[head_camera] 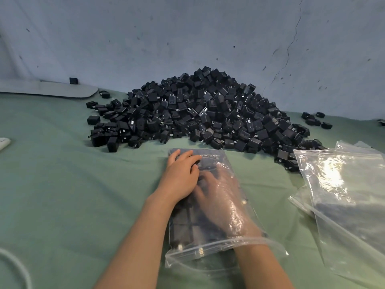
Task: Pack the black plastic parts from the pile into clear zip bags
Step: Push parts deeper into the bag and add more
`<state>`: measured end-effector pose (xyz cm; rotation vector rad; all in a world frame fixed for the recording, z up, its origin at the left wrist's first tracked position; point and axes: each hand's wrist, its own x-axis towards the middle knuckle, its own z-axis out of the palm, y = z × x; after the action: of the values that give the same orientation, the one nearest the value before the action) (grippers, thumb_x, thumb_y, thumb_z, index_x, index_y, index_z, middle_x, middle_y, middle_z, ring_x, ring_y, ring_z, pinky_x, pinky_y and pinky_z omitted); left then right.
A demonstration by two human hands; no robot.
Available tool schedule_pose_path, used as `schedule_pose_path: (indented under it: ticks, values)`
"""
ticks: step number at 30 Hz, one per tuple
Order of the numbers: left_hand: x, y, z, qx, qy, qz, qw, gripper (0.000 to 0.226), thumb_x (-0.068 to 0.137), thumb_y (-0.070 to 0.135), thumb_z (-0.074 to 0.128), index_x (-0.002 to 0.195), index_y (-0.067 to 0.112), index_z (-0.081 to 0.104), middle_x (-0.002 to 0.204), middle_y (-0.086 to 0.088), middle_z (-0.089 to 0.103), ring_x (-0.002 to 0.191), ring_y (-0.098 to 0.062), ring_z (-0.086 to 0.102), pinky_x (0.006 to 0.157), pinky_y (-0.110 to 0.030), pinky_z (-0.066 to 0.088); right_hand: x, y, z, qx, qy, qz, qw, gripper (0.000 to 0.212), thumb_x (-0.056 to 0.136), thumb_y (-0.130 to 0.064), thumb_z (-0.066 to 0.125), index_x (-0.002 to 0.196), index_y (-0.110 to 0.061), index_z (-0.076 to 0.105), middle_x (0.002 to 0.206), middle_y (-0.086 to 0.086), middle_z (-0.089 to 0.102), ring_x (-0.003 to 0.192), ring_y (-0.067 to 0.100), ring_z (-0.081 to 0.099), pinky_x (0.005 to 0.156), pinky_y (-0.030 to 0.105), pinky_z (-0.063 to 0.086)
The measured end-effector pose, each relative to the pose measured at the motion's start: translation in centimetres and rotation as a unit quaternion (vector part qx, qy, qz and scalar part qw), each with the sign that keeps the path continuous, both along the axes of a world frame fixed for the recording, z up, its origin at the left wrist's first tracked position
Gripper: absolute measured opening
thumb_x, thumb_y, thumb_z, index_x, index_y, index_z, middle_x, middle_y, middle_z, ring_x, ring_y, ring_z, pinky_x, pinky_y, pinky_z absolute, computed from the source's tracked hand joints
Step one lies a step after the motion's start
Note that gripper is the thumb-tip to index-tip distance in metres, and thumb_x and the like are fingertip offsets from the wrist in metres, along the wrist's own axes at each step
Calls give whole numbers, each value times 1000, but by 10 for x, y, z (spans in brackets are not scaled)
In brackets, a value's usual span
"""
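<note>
The heap of small black boxy plastic parts is matt black, flecked with tiny silver glints, and lies on a plain sage-green cloth table cover. The pale blue-grey backdrop behind is speckled with dark marks. The clear plastic zip bag shows black through its colourless film, and the loose clear plastic bags carry white glare.

No words, numbers or signs can be read here. Some of the black plastic parts in the far pile have small pale marks, but these are too tiny to read. The clear zip bag in the near middle and the spare bags on the right show only shine.
</note>
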<state>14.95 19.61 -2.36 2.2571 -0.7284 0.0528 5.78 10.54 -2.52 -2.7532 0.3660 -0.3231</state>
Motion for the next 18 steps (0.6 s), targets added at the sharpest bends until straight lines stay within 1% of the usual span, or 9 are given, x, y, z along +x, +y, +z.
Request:
schedule_pose_path:
  ticks: [2,4,8,13,14,16,18]
  values:
    - [1,-1,0,9,-5,-3,1000,39,100,21,36,136,28,49,152,6,31,144,-19,7,115,-30,6,0,0,0,2,2,3,1000,38,98,-45,38,133,-33,45,151,1,36,145,14,15,118,43,11]
    - [1,-1,0,13,-9,-5,1000,39,99,21,36,136,28,49,153,4,30,144,-19,7,115,-30,5,0,0,0,7,1,4,1000,38,98,-45,38,133,-33,46,151,0,35,146,13,11,118,44,9]
    - [1,-1,0,11,-6,-7,1000,40,100,20,36,136,29,49,153,4,29,143,-19,5,115,-30,5,-1,-1,2,13,-3,9,1000,38,97,-44,39,131,-31,48,147,2,41,141,16,24,115,43,19]
    - [0,-2,0,19,-3,-13,1000,42,99,19,33,135,32,49,154,4,27,143,-20,4,115,-30,3,-1,0,3,0,6,10,1000,39,98,-45,36,134,-32,45,151,1,36,144,14,19,117,43,15]
    - [0,-1,0,18,-3,-13,1000,42,99,19,33,135,32,49,154,4,27,143,-20,4,115,-30,3,-1,0,3,-2,8,9,1000,39,98,-45,36,134,-32,44,152,2,34,145,14,17,117,42,14]
    - [0,-1,0,15,-4,-10,1000,41,100,20,34,137,30,47,153,5,28,143,-20,4,115,-30,4,-3,2,5,5,5,5,1000,38,98,-46,37,133,-32,45,158,6,22,147,16,11,118,42,14]
    - [0,-1,0,6,0,-3,1000,43,100,21,34,142,24,40,153,6,29,144,-17,5,115,-30,7,-5,2,7,18,-4,4,1000,37,98,-45,40,131,-32,47,160,9,10,148,17,11,117,41,17]
